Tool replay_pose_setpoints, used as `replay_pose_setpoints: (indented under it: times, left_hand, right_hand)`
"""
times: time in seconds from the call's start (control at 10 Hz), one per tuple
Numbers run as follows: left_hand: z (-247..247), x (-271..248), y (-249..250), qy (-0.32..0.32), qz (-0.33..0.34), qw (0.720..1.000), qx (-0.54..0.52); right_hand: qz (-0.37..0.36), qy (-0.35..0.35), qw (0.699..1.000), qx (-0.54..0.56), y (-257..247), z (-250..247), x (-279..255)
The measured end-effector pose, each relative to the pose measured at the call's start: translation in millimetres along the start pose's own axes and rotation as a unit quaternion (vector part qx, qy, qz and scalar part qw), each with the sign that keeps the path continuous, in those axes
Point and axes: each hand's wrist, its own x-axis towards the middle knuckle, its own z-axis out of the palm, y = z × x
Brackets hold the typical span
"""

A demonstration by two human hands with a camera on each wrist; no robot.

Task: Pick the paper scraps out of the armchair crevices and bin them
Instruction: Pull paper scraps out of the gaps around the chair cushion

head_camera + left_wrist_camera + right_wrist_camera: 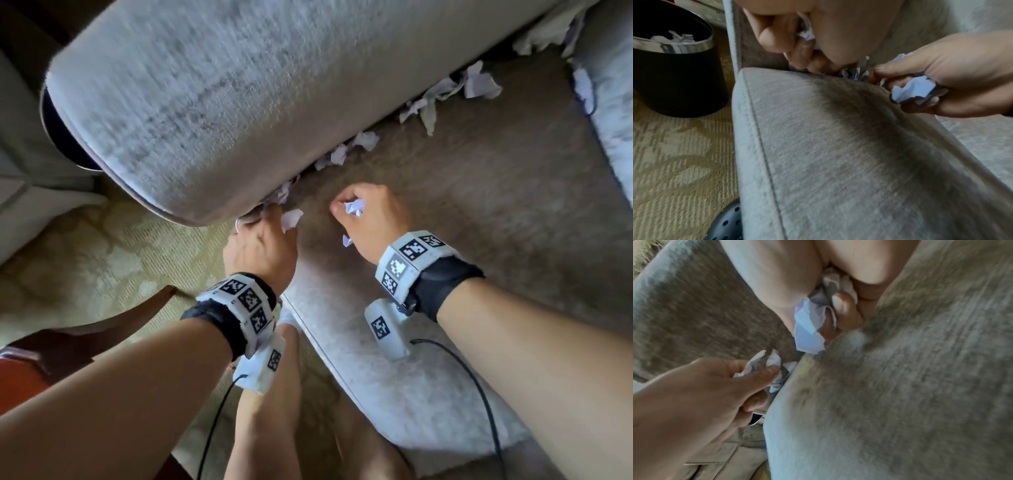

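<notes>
This looks like a living room in a home. There is a soft grey armchair [212,102] with a thick seat cushion [838,146], a patterned beige carpet [678,162] on the floor, and a small black bin [676,73] standing beside the chair.

Armrest [191,102] overhangs the tight, scrap-stuffed crevice [342,154]; the seat cushion [479,205] beside it lies open
</notes>
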Motion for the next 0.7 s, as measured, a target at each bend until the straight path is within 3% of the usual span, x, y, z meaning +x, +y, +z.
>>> replay_pose_setpoints:
  times: [0.2,0.3,0.5,0.6,0.7]
  left_hand:
    - [-13.9,-4.4,-20.0,0.009,0.03,0.999,-0.025]
    - [-20.1,-3.7,-31.2,0.032,0.044,0.998,-0.046]
    - [-13.4,-3.5,-55.4,0.102,0.077,0.987,-0.095]
    - [-11.3,3.1,-60.7,0.112,0.064,0.986,-0.109]
    - [-10.4,8.2,-63.4,0.122,0.063,0.984,-0.11]
  right_hand:
    - [0.016,-0.067,0.997,-0.031,-30.1,17.5,19.9]
    - [-0.012,-0.031,0.997,-0.063,-45.0,22.2,28.5]
    - [0.015,-0.058,0.997,-0.053,-53.3,40.8,29.1]
    - [0.022,-0.066,0.995,-0.065,-46.2,52.4,29.8]
    - [0.023,-0.038,0.997,-0.069,-48.3,65.6,35.4]
